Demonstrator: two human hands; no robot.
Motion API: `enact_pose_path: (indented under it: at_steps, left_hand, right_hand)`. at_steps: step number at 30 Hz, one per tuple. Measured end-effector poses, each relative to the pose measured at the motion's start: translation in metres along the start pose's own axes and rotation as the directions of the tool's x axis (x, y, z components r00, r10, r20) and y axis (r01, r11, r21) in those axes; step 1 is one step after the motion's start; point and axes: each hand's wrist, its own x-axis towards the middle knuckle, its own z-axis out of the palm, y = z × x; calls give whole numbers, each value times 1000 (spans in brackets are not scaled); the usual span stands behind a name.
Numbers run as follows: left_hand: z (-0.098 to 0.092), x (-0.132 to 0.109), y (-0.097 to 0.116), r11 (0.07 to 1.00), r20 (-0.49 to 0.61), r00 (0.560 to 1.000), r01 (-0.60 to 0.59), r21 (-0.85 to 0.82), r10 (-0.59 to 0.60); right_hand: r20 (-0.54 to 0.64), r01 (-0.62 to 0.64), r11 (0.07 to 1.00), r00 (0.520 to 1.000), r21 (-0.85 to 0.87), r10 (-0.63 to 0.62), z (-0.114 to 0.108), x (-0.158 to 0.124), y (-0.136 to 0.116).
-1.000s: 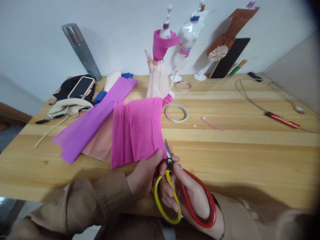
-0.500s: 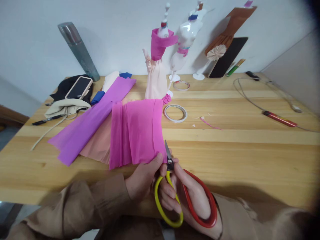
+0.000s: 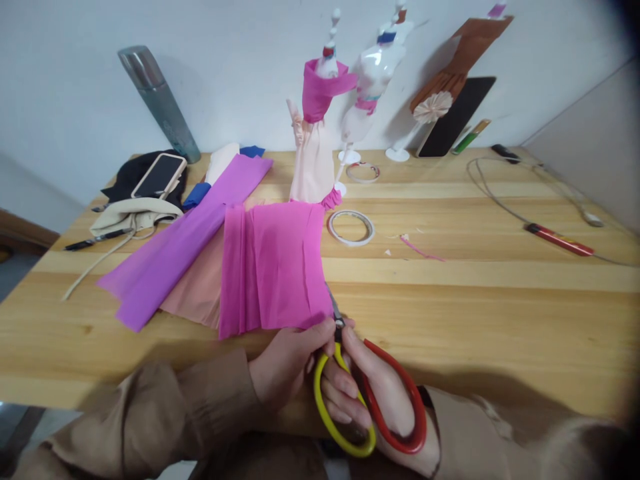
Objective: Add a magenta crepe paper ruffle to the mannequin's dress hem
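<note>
A sheet of magenta crepe paper (image 3: pixel 287 263) with folds in it lies near the table's front. My left hand (image 3: pixel 295 357) pinches its lower right corner between thumb and fingers. In my right hand (image 3: pixel 363 380) are scissors (image 3: pixel 419 407) with one red and one yellow handle. Their blades point away from me, at the paper's right edge, and the paper partly hides them. Both hands meet close to the scissors' pivot. Under the magenta sheet and to its left lie a purple strip (image 3: pixel 185 247) and peach paper (image 3: pixel 195 287).
Behind the paper stand a small mannequin in a pink dress (image 3: pixel 314 160), a bare white mannequin (image 3: pixel 373 70) and a brown-dressed one (image 3: pixel 450 73). A tape roll (image 3: pixel 351 228), a phone (image 3: pixel 159 176), a bottle (image 3: pixel 160 100) and a red cabled tool (image 3: pixel 560 239) are also on the table (image 3: pixel 500 313).
The scissor blades have slid in against the paper's right edge and the handles have come closer together. My left thumb has shifted slightly right, towards the pivot.
</note>
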Motion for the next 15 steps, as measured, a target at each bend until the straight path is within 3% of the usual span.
enact_pose_path:
  at_steps: [4,6,8,10,11,12,13,15]
  left_hand:
    - [17,-19,5,996,-5,998,-67,55,67]
    - [25,-39,11,976,-39,980,-188,111,193]
    - [28,-61,23,923,5,983,-172,345,181]
    - [26,-82,41,753,-7,999,-31,657,46]
    - [23,-88,54,632,-82,992,2,775,98]
    - [21,-92,68,488,-106,964,-28,872,244]
    - [18,-91,83,328,-81,907,-65,943,413]
    - [13,-79,117,37,30,727,-75,996,686]
  right_hand:
    - [39,-35,997,999,-64,38,-2,2,0]
    - [26,-37,998,999,-44,38,-2,3,0]
    - [15,-27,1000,1000,-6,27,-2,3,0]
    - [33,-23,1000,999,9,23,-2,3,0]
    - [47,-22,1000,999,10,22,-2,3,0]
    - [52,-21,1000,998,8,20,-2,3,0]
    - [52,-20,1000,998,4,20,-2,3,0]
    - [49,-20,1000,999,-2,20,-2,2,0]
